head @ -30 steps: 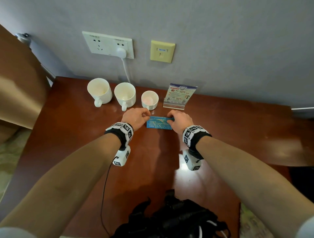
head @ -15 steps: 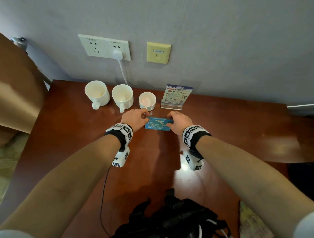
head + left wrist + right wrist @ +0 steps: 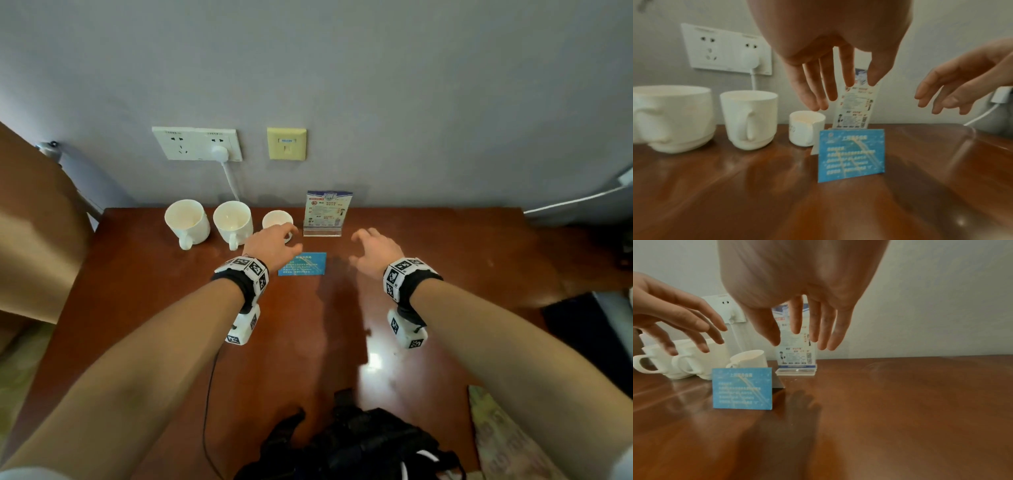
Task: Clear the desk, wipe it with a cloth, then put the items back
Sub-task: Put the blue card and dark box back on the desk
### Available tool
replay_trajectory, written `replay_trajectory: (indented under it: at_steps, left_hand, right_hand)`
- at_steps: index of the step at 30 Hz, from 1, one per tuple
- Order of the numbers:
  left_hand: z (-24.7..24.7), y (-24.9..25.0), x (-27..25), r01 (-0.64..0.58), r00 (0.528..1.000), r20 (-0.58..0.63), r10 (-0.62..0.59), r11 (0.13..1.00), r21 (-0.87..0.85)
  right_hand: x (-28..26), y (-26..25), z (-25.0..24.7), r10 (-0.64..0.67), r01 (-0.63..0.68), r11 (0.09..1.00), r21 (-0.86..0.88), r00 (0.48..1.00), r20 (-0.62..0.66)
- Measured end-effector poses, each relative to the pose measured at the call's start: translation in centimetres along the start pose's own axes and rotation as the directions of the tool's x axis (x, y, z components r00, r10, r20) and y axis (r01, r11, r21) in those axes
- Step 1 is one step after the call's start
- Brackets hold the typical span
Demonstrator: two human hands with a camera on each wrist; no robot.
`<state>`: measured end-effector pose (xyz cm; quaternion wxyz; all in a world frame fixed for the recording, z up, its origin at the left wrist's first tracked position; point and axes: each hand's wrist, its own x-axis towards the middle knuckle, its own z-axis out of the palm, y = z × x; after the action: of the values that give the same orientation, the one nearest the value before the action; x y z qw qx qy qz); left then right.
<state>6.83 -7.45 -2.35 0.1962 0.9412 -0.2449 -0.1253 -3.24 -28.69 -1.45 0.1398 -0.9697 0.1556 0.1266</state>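
Both hands are hanging spread and empty above the table [image 3: 445, 260], the left hand [image 3: 274, 245] at ten o'clock of the blue tent card [image 3: 302, 264], the right hand [image 3: 375, 251] at three. The card is standing upright on its own, so this placement looks finished. At twelve o'clock an acrylic sign holder [image 3: 325, 214] and three white cups [image 3: 233, 222] are crowding the wall; any next reach should be staying high over the card.

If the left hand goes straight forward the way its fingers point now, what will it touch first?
Probably the small white cup: the left hand hovers open with its fingertips just above the rim. The acrylic sign holder stands close to the right, so depth leaves some doubt.
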Motion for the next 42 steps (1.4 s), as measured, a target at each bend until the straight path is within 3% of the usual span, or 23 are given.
replay_trajectory:
  at_steps: [8, 17, 24, 29, 32, 37, 42]
  left_hand:
    - [0.4, 9.3, -0.4, -0.131, 0.991, 0.027, 0.130, 0.988, 0.085]
    - [6.4, 25.7, 0.6, -0.345, 0.934, 0.166, 0.317, 0.919, 0.190]
    - [13.9, 36.9, -0.9, -0.468, 0.869, 0.272, 0.414, 0.866, 0.176]
    - [17.8, 41.1, -1.7, -0.532, 0.823, 0.337, 0.458, 0.829, 0.172]
    - [19.0, 42.4, -1.6, -0.548, 0.807, 0.370, 0.460, 0.817, 0.179]
    - [19.3, 43.0, -1.1, -0.546, 0.812, 0.367, 0.454, 0.812, 0.204]
    - [17.7, 41.9, -0.3, -0.512, 0.838, 0.323, 0.439, 0.837, 0.192]
  right_hand:
    - [-5.0, 7.6, -4.4, 0.127, -0.121, 0.990, 0.069, 0.988, -0.084]
    - [-13.1, 24.3, -6.4, 0.330, -0.319, 0.941, 0.116, 0.940, -0.089]
    - [-19.9, 35.9, -5.0, 0.513, -0.509, 0.858, 0.075, 0.856, -0.068]
    - [-22.9, 41.0, -3.4, 0.651, -0.648, 0.753, 0.113, 0.759, 0.014]
    - [-23.5, 42.2, -2.8, 0.685, -0.682, 0.710, 0.177, 0.727, 0.050]
    - [-23.0, 42.7, -3.3, 0.662, -0.661, 0.733, 0.161, 0.747, 0.053]
    - [-21.0, 41.7, -4.4, 0.531, -0.532, 0.845, 0.047, 0.846, 0.043]
